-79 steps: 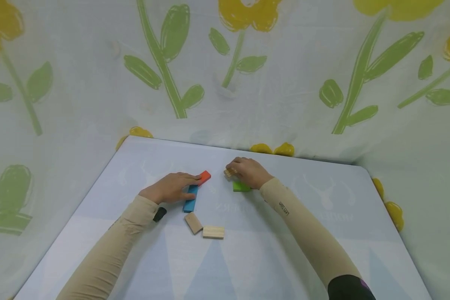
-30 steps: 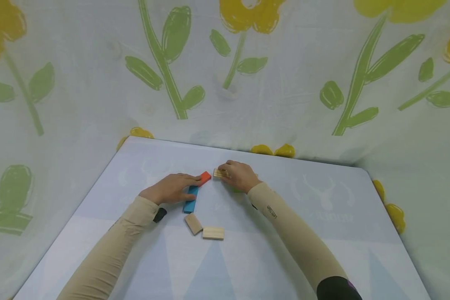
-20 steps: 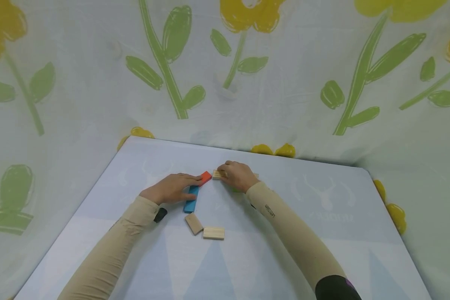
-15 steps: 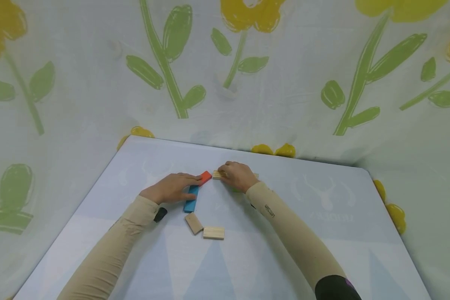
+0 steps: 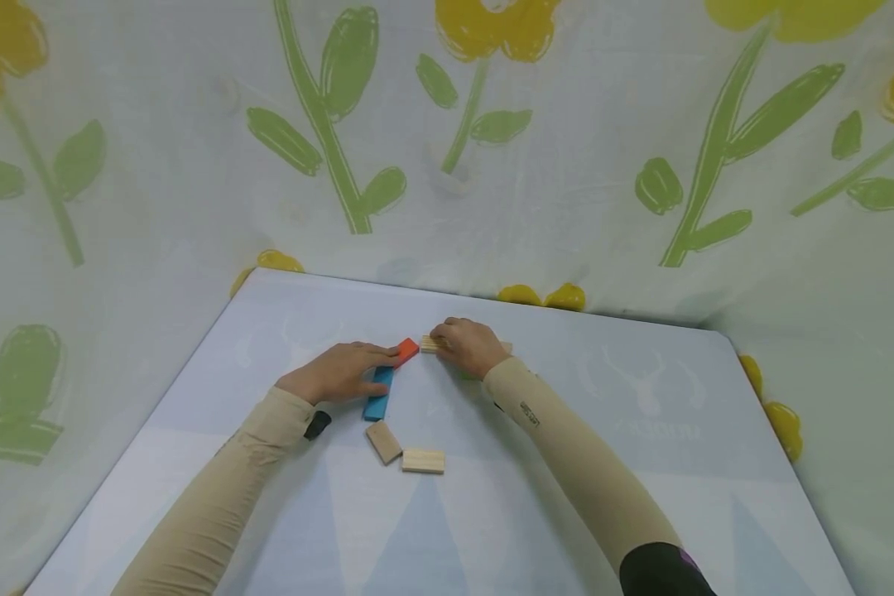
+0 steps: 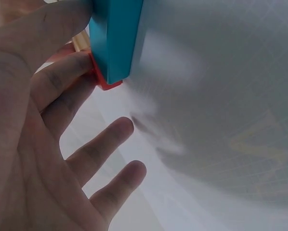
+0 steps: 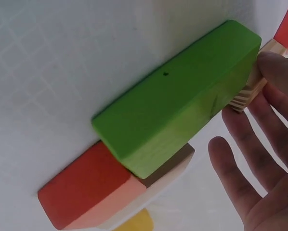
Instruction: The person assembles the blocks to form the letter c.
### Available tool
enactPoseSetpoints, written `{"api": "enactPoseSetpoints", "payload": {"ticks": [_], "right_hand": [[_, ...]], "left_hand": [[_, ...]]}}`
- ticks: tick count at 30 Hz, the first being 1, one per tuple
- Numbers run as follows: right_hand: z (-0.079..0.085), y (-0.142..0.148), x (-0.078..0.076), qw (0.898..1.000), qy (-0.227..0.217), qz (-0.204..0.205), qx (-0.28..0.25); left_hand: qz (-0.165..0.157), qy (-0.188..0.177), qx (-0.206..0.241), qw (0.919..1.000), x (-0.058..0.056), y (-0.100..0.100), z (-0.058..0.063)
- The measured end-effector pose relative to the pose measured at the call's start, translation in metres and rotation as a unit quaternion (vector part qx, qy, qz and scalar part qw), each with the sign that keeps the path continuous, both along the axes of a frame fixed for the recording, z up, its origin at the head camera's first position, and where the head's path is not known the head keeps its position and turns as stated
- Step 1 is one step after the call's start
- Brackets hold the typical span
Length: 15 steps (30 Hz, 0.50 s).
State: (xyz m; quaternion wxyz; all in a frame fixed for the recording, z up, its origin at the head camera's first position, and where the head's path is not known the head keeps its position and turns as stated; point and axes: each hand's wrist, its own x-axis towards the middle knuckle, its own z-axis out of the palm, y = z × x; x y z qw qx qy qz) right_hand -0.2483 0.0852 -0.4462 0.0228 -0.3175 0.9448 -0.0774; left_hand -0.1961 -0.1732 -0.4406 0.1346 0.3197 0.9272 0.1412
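In the head view my right hand [image 5: 471,348] pinches a wooden block [image 5: 428,344] between thumb and fingers, its end at the far end of the red block [image 5: 408,351]. My left hand [image 5: 341,372] lies along the red block and the blue block [image 5: 377,399]. The left wrist view has the thumb against the blue block [image 6: 120,43], two fingers touching the red block [image 6: 105,82], and the other fingers spread and free. In the right wrist view a green block [image 7: 177,96] sits beside the wooden block [image 7: 252,89]; the head view mostly hides it behind the right hand.
A tan block [image 5: 383,442] and a pale wooden block [image 5: 423,461] continue the curved row toward me on the white table [image 5: 581,497]. Another red block [image 7: 91,187] and a brown block [image 7: 170,166] lie by the green one. Patterned cloth [image 5: 566,182] stands behind.
My right hand has moved left with the wooden block, bringing it down beside the red block's end. During the last half second it hardly shifts. My left hand stays in place.
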Motion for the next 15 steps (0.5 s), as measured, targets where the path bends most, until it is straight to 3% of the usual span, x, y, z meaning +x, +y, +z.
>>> {"api": "enactPoseSetpoints", "payload": {"ticks": [15], "right_hand": [[-0.0027,-0.0044,-0.0044,1.0,-0.012,-0.001,0.007]], "left_hand": [[0.001,-0.005,0.006,1.0,-0.0005,-0.0015,-0.0006]]}}
